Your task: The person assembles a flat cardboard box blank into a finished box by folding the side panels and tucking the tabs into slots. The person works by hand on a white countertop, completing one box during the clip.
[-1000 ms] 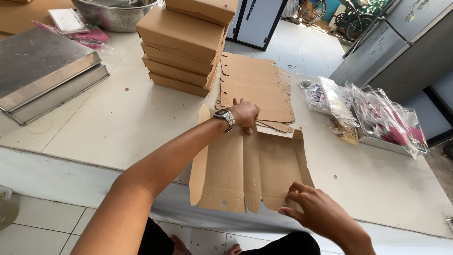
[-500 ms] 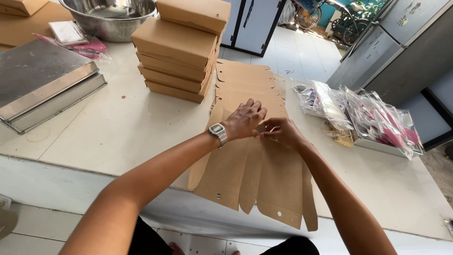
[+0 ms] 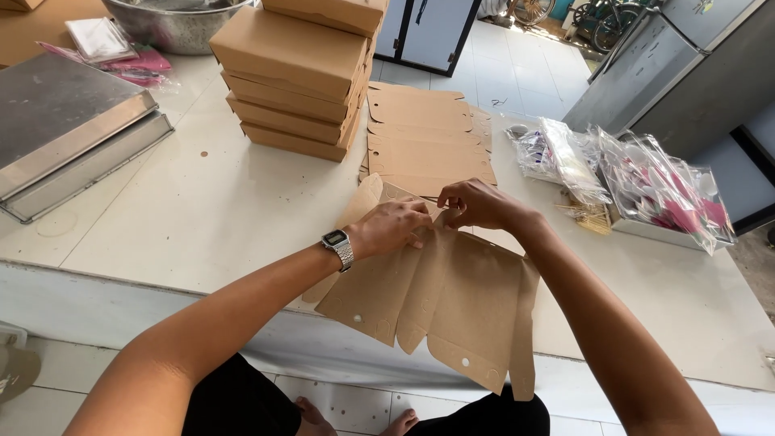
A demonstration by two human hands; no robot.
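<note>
A flat brown cardboard box blank [image 3: 452, 299] lies over the near edge of the white table [image 3: 202, 202], its flaps hanging toward me. My left hand [image 3: 393, 226], with a metal watch on the wrist, pinches the blank's far edge. Beside it, my right hand [image 3: 476, 203] grips the same edge, fingers curled on a flap. Just beyond the two hands lies a stack of flat unfolded blanks [image 3: 424, 137].
A pile of folded brown boxes [image 3: 295, 73] stands at the back centre. Metal trays [image 3: 64, 129] lie at left, a steel bowl [image 3: 173, 24] behind them. Clear plastic bags with pink items [image 3: 654, 190] sit at right. Grey cabinets stand beyond the table.
My right hand came up from the blank's near edge to the far edge beside my left hand. The blank has slid toward me and now hangs over the table edge.
</note>
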